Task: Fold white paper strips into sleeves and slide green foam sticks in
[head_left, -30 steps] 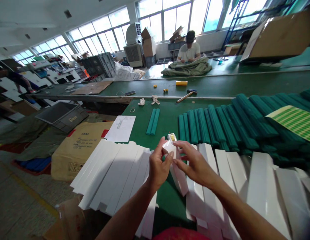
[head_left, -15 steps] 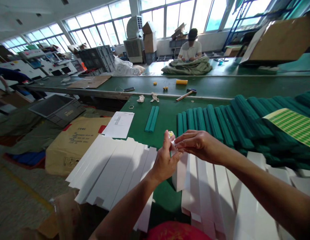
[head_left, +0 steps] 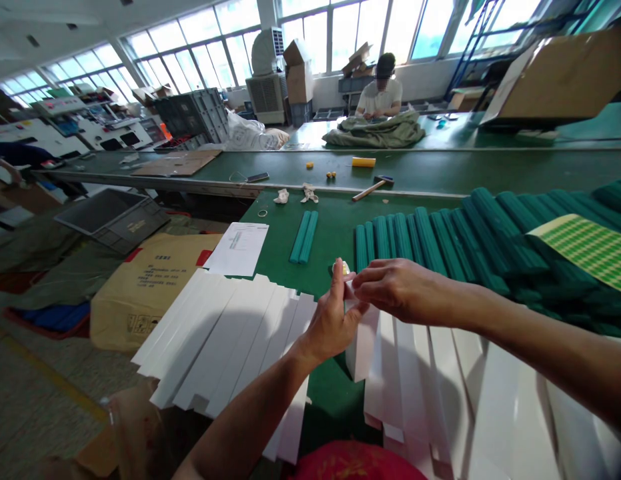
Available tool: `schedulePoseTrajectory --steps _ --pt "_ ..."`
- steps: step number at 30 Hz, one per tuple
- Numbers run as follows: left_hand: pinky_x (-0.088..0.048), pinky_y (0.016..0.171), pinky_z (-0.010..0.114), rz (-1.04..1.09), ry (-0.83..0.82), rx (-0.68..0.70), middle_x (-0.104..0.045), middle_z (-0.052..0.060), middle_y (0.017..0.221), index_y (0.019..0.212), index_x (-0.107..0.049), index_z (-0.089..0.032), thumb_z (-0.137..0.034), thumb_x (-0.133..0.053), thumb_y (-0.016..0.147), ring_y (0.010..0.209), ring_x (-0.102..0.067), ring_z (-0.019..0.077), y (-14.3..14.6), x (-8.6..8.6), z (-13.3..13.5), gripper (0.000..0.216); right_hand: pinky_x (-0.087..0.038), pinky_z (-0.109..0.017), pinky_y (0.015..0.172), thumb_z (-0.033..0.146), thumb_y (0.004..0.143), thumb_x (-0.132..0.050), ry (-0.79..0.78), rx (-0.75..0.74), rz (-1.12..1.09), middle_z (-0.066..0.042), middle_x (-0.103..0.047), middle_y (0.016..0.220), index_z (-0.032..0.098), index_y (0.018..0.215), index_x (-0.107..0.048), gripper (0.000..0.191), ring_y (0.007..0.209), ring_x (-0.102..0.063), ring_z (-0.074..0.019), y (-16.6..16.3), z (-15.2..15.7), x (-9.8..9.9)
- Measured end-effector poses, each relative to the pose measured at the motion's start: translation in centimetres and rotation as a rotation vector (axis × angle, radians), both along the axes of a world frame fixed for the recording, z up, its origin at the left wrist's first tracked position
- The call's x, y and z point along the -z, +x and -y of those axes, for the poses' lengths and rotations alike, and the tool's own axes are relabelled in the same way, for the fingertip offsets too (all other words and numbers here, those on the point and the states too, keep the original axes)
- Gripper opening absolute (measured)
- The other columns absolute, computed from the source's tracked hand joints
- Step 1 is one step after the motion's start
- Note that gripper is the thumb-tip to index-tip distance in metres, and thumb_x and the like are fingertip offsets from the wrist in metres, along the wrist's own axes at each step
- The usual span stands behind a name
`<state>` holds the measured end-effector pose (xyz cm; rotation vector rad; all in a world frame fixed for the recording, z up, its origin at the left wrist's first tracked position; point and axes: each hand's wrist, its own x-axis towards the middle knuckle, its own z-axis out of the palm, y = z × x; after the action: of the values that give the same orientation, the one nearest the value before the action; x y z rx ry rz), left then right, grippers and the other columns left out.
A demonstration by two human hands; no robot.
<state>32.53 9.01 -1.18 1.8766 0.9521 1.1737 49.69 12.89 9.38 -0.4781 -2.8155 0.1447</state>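
Both hands meet over the green table, at the upper end of a long narrow white box (head_left: 364, 347). My left hand (head_left: 330, 323) is closed round that end, thumb pointing up. With its fingertips pinched together, my right hand (head_left: 390, 290) works at the same end, whose flaps are largely hidden by the fingers. A small pale yellow and white piece (head_left: 345, 268) shows just beyond the left thumb; its kind is unclear. Flat white cartons (head_left: 215, 340) lie fanned out to the left. More narrow white boxes (head_left: 415, 393) lie side by side to the right.
Dark green ribbed rolls (head_left: 425, 247) are heaped at the right, with a green-and-yellow sticker sheet (head_left: 585, 250) on top. Two rolls (head_left: 304, 237) lie apart near a paper sheet (head_left: 239, 248). A hammer (head_left: 373, 189) lies behind. Across the tables sits a person (head_left: 383, 93).
My right hand has shifted slightly, its fingers now more curled at the box end. The yellow and white piece is more covered. My left hand keeps its hold.
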Motion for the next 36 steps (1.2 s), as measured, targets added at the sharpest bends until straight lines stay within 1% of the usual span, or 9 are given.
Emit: schedulePoseTrajectory --steps 7,11,15,18,22,25,27,33,36 --pt "-0.05 0.101 0.043 -0.021 0.075 -0.026 -0.047 0.022 0.142 0.152 0.001 -0.019 -0.027 -0.056 0.092 0.132 -0.047 0.027 0.0 -0.4 0.3 0.082 -0.054 -0.034 0.079 0.008 0.086 -0.049 0.16 0.105 0.072 -0.011 -0.068 0.099 0.015 0.096 -0.068 0.022 0.095 -0.063 -0.0226 -0.2 2.1 1.2" --pt "-0.048 0.103 0.044 -0.046 0.124 -0.036 -0.039 0.024 0.147 0.151 -0.006 -0.018 -0.026 -0.054 0.093 0.134 -0.045 0.0281 0.1 -0.5 0.6 0.076 -0.056 -0.04 0.085 0.011 0.088 -0.045 0.208 0.156 0.005 -0.015 -0.066 0.108 0.011 0.101 -0.067 0.025 0.106 -0.06 -0.0272 0.3 3.1 2.2" --pt "-0.046 0.105 0.044 -0.056 0.141 -0.072 -0.035 0.022 0.15 0.151 -0.01 -0.017 -0.021 -0.05 0.093 0.137 -0.04 0.0277 0.3 -0.1 0.5 0.07 -0.054 -0.044 0.093 0.012 0.091 -0.041 0.229 0.147 -0.098 -0.017 -0.064 0.117 0.01 0.11 -0.066 0.031 0.115 -0.058 -0.0279 0.7 3.7 3.3" --pt "-0.044 0.106 0.045 -0.071 0.143 -0.075 -0.032 0.022 0.151 0.151 -0.01 -0.018 -0.019 -0.047 0.093 0.138 -0.039 0.0275 0.2 0.0 0.4 0.069 -0.051 -0.046 0.099 0.011 0.092 -0.04 0.23 0.207 -0.191 -0.017 -0.063 0.121 0.01 0.117 -0.063 0.034 0.121 -0.055 -0.028 0.6 4.0 4.5" --pt "-0.045 0.105 0.045 -0.078 0.135 -0.073 -0.034 0.021 0.151 0.151 -0.009 -0.018 -0.021 -0.047 0.093 0.135 -0.044 0.0267 -0.3 0.0 0.3 0.07 -0.047 -0.048 0.105 0.013 0.092 -0.043 0.11 0.26 -0.311 -0.013 -0.059 0.129 0.014 0.129 -0.056 0.039 0.127 -0.05 -0.0263 0.3 4.1 5.8" --pt "-0.044 0.106 0.045 -0.076 0.131 -0.112 -0.038 0.02 0.149 0.15 -0.015 -0.018 -0.026 -0.05 0.093 0.135 -0.044 0.0267 -0.5 0.1 0.3 0.068 -0.046 -0.047 0.106 0.015 0.093 -0.044 -0.049 0.233 -0.458 -0.01 -0.06 0.129 0.02 0.13 -0.055 0.039 0.127 -0.051 -0.0234 0.3 4.0 6.3" --pt "-0.044 0.107 0.045 -0.067 0.144 -0.135 -0.042 0.019 0.146 0.147 -0.02 -0.018 -0.026 -0.052 0.092 0.135 -0.044 0.0262 -0.6 0.3 0.4 0.064 -0.047 -0.045 0.105 0.017 0.094 -0.045 -0.154 0.277 -0.551 -0.009 -0.06 0.129 0.022 0.131 -0.054 0.038 0.126 -0.052 -0.022 0.5 4.0 6.6" --pt "-0.045 0.104 0.044 -0.045 0.306 -0.216 -0.05 0.013 0.137 0.123 -0.053 -0.021 -0.021 -0.049 0.094 0.13 -0.047 0.0243 0.0 0.7 0.3 0.029 -0.046 -0.042 0.106 0.02 0.094 -0.048 -0.269 0.451 -0.715 -0.011 -0.05 0.14 0.022 0.132 -0.052 0.038 0.13 -0.048 -0.0224 0.0 4.7 8.9" --pt "-0.049 0.098 0.043 0.014 0.321 -0.276 -0.053 0.012 0.129 0.114 -0.055 -0.02 -0.022 -0.048 0.094 0.123 -0.052 0.0234 0.7 1.6 0.7 0.021 -0.04 -0.043 0.111 0.021 0.096 -0.044 -0.315 0.528 -0.803 -0.011 -0.045 0.144 0.023 0.141 -0.042 0.046 0.134 -0.044 -0.0217 -1.8 6.3 10.5"
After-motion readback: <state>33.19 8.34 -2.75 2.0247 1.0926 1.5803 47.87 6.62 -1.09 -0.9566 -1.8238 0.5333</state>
